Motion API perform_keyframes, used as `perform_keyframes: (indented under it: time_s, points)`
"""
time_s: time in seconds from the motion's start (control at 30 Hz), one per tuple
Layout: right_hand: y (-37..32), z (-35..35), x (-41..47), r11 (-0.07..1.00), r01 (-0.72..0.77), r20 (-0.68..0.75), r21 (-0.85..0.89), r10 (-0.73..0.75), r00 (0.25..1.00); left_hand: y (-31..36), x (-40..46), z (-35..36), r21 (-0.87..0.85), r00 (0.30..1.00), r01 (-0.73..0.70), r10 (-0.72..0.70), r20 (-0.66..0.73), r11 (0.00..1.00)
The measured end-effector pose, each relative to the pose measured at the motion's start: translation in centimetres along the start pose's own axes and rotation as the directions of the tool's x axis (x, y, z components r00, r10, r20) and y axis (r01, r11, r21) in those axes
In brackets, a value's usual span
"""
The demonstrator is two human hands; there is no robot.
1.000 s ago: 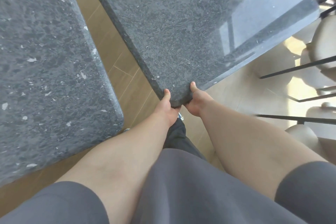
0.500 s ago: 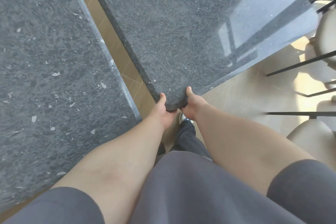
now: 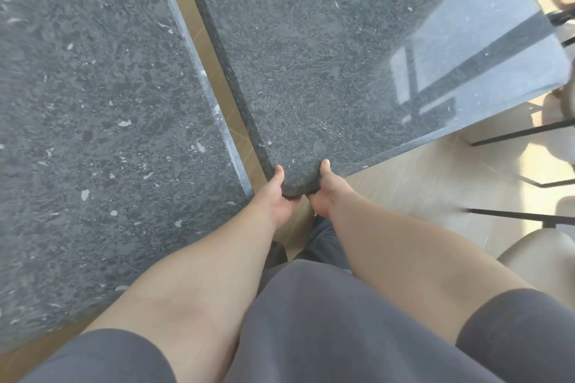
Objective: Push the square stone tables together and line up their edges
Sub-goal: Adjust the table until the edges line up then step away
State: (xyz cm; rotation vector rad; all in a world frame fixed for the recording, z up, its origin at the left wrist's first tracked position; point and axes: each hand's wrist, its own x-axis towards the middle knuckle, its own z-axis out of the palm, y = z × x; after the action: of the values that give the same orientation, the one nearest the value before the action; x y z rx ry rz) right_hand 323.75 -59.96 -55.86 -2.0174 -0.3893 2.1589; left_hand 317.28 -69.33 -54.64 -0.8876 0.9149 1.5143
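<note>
Two dark grey speckled stone tables fill the view. The right stone table [image 3: 326, 50] has its near rounded corner pointing at me. My left hand [image 3: 273, 199] grips that corner from the left side, thumb on top. My right hand [image 3: 326, 193] grips the same corner from the right side, thumb on top; the fingers of both hands are hidden under the slab. The left stone table [image 3: 93, 134] stands beside it. A narrow strip of wooden floor [image 3: 214, 71] separates their facing edges, which run nearly parallel.
Black metal chair legs [image 3: 522, 130] and pale chair seats [image 3: 541, 255] stand on the light floor to the right of the table. My grey-clothed body and legs are directly below the gripped corner.
The gap between the two tables has narrowed from a wide wedge to a thin strip. The right table's corner has come closer to the left table, both hands still gripping it.
</note>
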Motion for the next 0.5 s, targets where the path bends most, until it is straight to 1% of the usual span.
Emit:
perform_keyframes:
  time_s: [0.13,0.3,0.4,0.5]
  points:
    - [-0.1,-0.5,0.3,1.0,-0.021,0.047,0.014,0.02,0.999,-0.3,0.0,-0.1,0.032,1.0,-0.02,0.021,-0.015,0.999]
    - [-0.8,-1.3,0.2,0.997,-0.066,0.151,0.037,0.06,0.987,-0.6,0.1,-0.1,0.043,0.997,-0.065,0.066,-0.029,0.997]
    - [-1.5,-2.0,0.1,0.988,-0.145,0.225,0.046,0.131,0.965,-1.0,0.1,0.1,0.023,0.992,-0.116,0.117,-0.04,0.993]
    - [-2.5,-2.6,0.1,0.976,-0.218,0.272,-0.001,0.21,0.939,-1.7,0.0,0.3,-0.032,0.984,-0.171,0.169,-0.054,0.985]
